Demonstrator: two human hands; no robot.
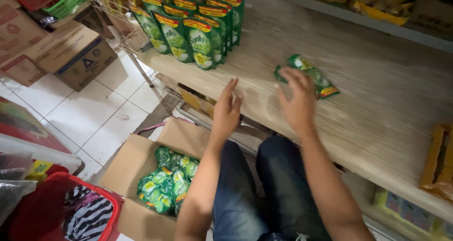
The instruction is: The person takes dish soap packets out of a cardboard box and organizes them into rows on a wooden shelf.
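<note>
Fingers (289, 80) of both hands spread, empty, glossy green pouch (309, 76) flat on woodgrain shelf (377, 109)

On the shelf (377, 109), rows of upright pouches (193, 26) are set at the far left end, and a single pouch (306, 76) is laid flat to their right. The right hand (297, 102) is held just before that pouch, the left hand (227, 111) at the shelf's front edge. Below, on the floor, an open carton (137, 175) is placed, with more pouches (167, 184) heaped in it. A basket (61, 212) is seen left of it.
</note>
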